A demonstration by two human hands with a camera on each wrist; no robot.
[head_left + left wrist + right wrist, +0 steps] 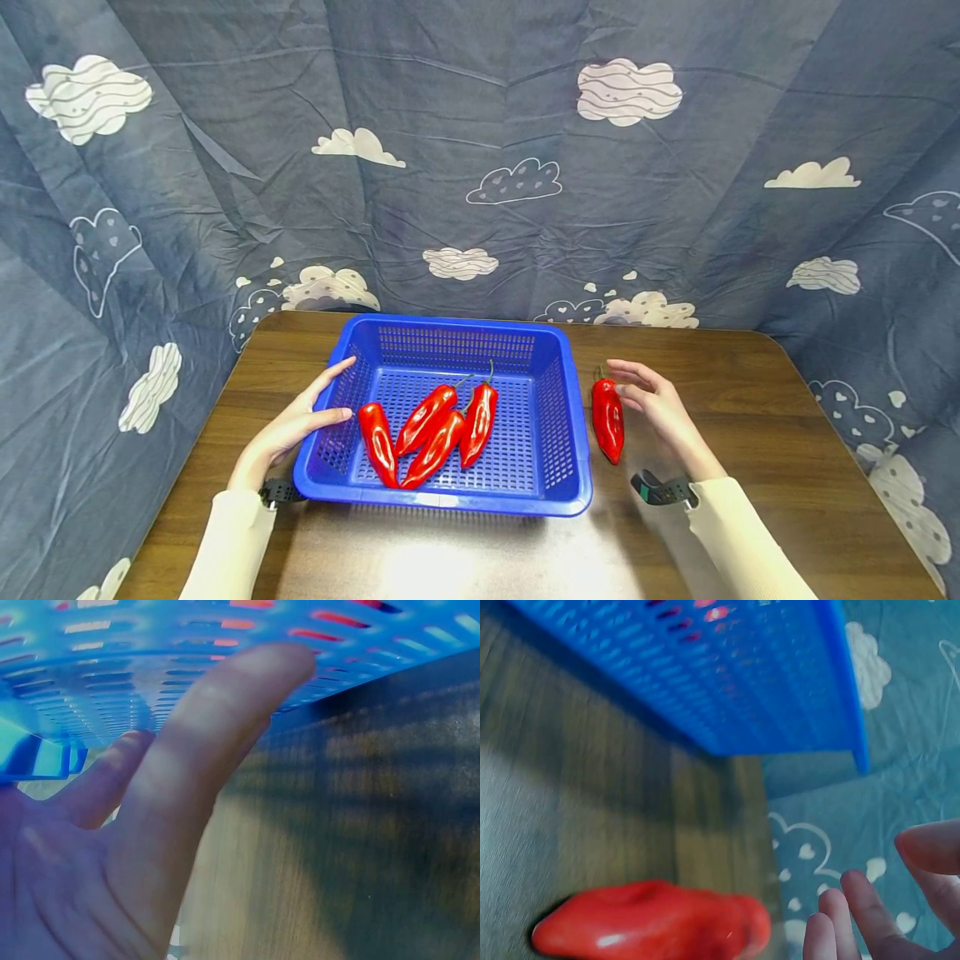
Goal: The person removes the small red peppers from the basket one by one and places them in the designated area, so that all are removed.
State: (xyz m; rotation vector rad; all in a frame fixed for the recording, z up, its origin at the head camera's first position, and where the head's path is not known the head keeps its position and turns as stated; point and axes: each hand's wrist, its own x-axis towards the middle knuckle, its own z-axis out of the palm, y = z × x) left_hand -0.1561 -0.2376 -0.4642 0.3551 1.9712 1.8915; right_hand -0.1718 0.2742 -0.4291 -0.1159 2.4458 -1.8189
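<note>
A blue plastic basket (555, 508) stands on the table, with several glossy red peppers (480, 425) lying in it. My left hand (288, 425) is at its left side, thumb and forefinger extended and spread. The left wrist view shows the thumb (199, 742) stretched across the slotted wall (97, 675); firm contact is unclear. One more red pepper (607, 421) lies on the table right of the basket, its green stem pointing away. Beside its stem end is my right hand (660, 404), fingers loosely bent. In the right wrist view these fingers (870, 915) are apart from the pepper (652, 922).
The brown wooden table (757, 450) ends at the back against a dark blue curtain (450, 192) printed with white clouds. A dark strap (663, 489) circles the right wrist, and another strap (283, 492) the left.
</note>
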